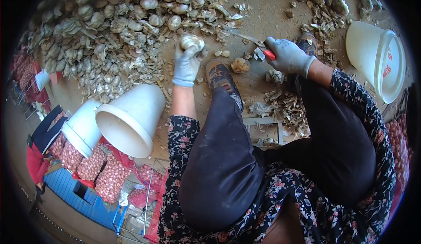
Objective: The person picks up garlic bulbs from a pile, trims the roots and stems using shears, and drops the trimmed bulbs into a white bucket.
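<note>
Head view had us looking down past our own knees at a brown floor point(272, 7) strewn with garlic and dry husks. Toward twelve o'clock, a little to the eleven side, our gloved left hand point(188, 64) was closed on a pale garlic bulb point(192, 43), fingers and thumb curled round it. At one to two o'clock our gloved right hand point(287, 56) was wrapped in a grip about the red handle of a knife point(247, 37), whose blade slanted up toward twelve o'clock, apart from the bulb we held.

Between our hands a brownish bulb point(240, 65) lay on the floor, just beside our left shoe point(219, 75). Another bulb point(275, 76) sat near the right hand, on its six o'clock side, and a scatter of husks point(291, 112) spread beyond that. A big garlic heap point(109, 37) filled the ten to eleven o'clock side.

At nine o'clock we had a white bucket point(142, 112) tipped with its mouth toward us, and a second bucket point(83, 123) beyond it. Toward three o'clock a pale tub point(366, 46) with red markings on its end lay on its side. Around eight o'clock stood filled net bags point(112, 182), and farther out, toward nine, a person in a red top point(37, 165).
</note>
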A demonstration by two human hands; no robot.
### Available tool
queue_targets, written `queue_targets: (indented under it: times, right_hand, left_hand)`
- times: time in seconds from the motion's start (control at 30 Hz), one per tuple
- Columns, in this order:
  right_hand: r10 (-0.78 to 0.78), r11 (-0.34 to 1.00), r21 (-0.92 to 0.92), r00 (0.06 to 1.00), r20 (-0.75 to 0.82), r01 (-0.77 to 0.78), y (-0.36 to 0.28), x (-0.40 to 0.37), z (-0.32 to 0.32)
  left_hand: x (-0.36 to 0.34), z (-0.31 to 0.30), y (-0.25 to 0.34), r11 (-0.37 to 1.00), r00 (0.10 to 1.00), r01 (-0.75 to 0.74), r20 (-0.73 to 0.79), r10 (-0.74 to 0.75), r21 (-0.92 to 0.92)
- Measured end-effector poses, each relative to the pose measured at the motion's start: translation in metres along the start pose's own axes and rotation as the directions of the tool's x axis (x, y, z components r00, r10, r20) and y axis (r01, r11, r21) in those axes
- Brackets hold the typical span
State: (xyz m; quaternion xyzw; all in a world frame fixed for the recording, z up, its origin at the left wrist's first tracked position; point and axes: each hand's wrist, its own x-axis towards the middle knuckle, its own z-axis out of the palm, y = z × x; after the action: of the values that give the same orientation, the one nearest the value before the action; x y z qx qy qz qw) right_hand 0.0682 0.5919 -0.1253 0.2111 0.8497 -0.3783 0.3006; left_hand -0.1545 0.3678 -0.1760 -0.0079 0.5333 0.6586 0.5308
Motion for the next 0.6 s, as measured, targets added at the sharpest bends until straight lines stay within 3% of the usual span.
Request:
queue_targets:
  times: [0.03,0.1,0.13,0.23,0.37,0.43,0.47,0.53,0.6]
  right_hand:
    - [-0.088,0.996,-0.027,0.994,-0.069,0.086,-0.002,-0.002,0.001]
    - [-0.253,0.967,-0.095,0.948,-0.194,0.238,-0.004,0.001,0.003]
    - [-0.254,0.966,-0.092,0.947,-0.197,0.240,-0.009,0.001,0.003]
    - [-0.410,0.911,-0.227,0.816,-0.408,0.345,-0.030,0.001,-0.002]
    - [-0.391,0.883,-0.393,0.864,-0.316,0.256,-0.043,0.003,-0.009]
    - [-0.327,0.911,-0.335,0.915,-0.234,0.240,-0.044,0.002,-0.012]
    - [-0.265,0.934,-0.282,0.953,-0.146,0.217,-0.044,0.001,-0.013]
    - [-0.254,0.950,-0.220,0.957,-0.136,0.221,-0.044,0.003,-0.014]
    - [-0.247,0.961,-0.159,0.961,-0.126,0.226,-0.038,0.002,-0.012]
  left_hand:
    - [-0.012,0.015,0.007,0.967,0.988,-0.123,0.068,0.141,-0.225]
    - [-0.025,0.043,0.020,0.953,0.981,-0.121,0.116,0.158,-0.277]
    - [-0.028,0.048,0.021,0.936,0.972,-0.105,0.163,0.168,-0.337]
    - [-0.029,0.051,0.021,0.943,0.956,-0.120,0.220,0.194,-0.311]
    - [-0.034,0.063,0.027,0.965,0.961,-0.168,0.183,0.206,-0.202]
    - [-0.034,0.061,0.031,0.978,0.969,-0.157,0.168,0.179,-0.139]
    - [-0.032,0.059,0.033,0.990,0.961,-0.125,0.240,0.138,-0.069]
    - [-0.039,0.057,0.035,0.996,0.948,-0.087,0.306,0.085,-0.005]
    - [-0.071,0.060,0.043,0.949,0.959,-0.275,0.110,0.260,0.154]
